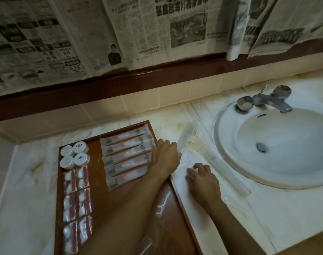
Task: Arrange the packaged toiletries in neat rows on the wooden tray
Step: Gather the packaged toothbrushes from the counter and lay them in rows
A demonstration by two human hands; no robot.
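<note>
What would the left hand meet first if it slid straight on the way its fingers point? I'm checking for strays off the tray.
Probably the clear packet lying on the counter, just beyond the left hand; depth is uncertain.

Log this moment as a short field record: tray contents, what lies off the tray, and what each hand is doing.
surface: pale marbled counter beside a sink
tray: wooden tray, left of the sink
round tubs: four white lidded tubs, two by two, tray's far left corner
red-and-white packets: six, two columns along the tray's left side
long sachets: six, stacked in a row, far right part of the tray
off tray: clear-wrapped items on the counter
left hand: over the tray's right edge, at the sachets' ends
right hand: fingers curled, on the counter
</note>
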